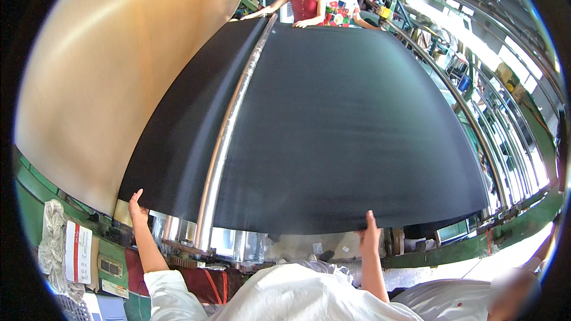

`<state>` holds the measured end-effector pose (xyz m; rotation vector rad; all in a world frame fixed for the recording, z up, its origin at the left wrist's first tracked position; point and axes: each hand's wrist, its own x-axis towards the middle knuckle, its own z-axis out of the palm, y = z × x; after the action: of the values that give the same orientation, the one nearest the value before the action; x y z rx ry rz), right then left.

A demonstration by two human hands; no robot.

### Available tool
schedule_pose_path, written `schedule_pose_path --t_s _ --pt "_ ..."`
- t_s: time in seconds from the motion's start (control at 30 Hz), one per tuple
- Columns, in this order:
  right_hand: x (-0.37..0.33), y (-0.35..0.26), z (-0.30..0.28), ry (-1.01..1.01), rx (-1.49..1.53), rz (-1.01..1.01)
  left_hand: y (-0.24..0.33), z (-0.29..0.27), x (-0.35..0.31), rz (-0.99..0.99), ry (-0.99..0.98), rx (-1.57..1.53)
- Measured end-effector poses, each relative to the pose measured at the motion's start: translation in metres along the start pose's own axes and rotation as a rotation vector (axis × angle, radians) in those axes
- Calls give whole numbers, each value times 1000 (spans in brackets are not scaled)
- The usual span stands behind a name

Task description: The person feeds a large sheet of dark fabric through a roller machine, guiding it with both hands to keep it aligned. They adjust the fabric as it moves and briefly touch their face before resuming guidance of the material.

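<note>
A wide black sheet [333,137], smooth and slightly glossy, stretches away from me beneath a long shiny metal roller [229,116]. At its near left corner, beside a huge tan drum [119,71], my left hand [137,207] grips the edge. My right hand [370,230] holds the near edge right of the middle, its thumb on top and the fingers mostly hidden below. At the far edge, a person in a red sleeveless top [306,7] rests both hands by the sheet. Next to them, a person in a flowered shirt [342,9] reaches toward the far right corner.
Metal rails [476,125] and a green machine frame [470,246] line the right side. Another person in white [446,300] is close at my lower right. A white-and-red box [78,252] and a crumpled pale cloth [52,241] lie at the lower left.
</note>
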<state>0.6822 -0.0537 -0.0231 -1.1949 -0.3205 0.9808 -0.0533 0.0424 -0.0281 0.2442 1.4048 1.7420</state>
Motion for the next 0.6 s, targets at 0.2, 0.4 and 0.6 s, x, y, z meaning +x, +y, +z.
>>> schedule_pose_path --t_s 0.2,0.4,0.6 --pt "-14 17 -17 12 -149 36 -1 -6 3 31 69 -8" --pt "-55 59 -24 -50 -269 181 0 -7 6 62 242 -60" --pt "-68 67 -3 -184 -309 321 -2 -3 2 6 39 -59"
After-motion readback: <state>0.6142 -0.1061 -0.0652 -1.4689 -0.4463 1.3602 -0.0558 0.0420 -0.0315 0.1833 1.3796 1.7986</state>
